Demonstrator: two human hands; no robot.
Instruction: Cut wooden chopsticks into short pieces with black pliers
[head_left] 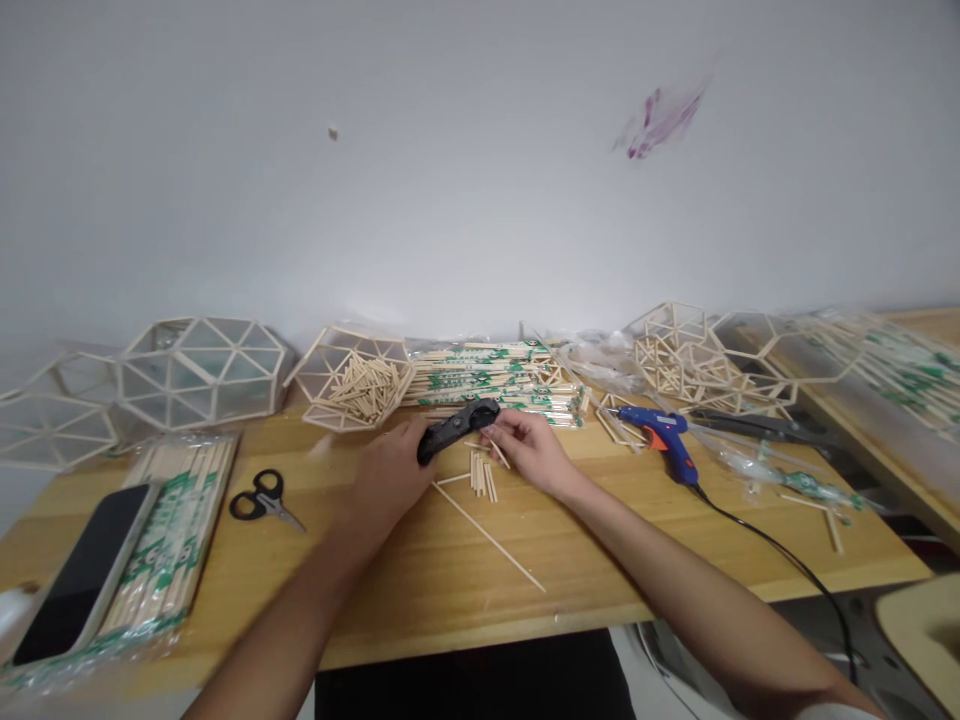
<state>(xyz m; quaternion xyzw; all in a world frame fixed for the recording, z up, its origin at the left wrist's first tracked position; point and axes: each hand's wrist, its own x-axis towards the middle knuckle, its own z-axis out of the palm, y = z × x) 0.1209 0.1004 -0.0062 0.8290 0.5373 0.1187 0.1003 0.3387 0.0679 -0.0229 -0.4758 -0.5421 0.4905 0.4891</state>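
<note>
A black handheld tool (457,428) with a rounded far end is gripped in my left hand (390,475); its exact kind is not clear. Close to that rounded end, my right hand (534,450) has its fingers pinched on a short wooden stick (498,453). Just below the hands, several cut stick pieces (482,476) lie side by side on the wooden table (420,590). A long thin stick (491,538) slants toward the front edge, with a shorter piece (454,479) near its upper end.
Scissors (268,497) lie at left, near a phone (86,570) on packaged chopsticks (176,530). Short pieces fill a stick-framed bowl (364,385) at the back, beside more wrapped chopsticks (487,375). A blue glue gun (664,432) with a cord and stick frames (679,355) are at right.
</note>
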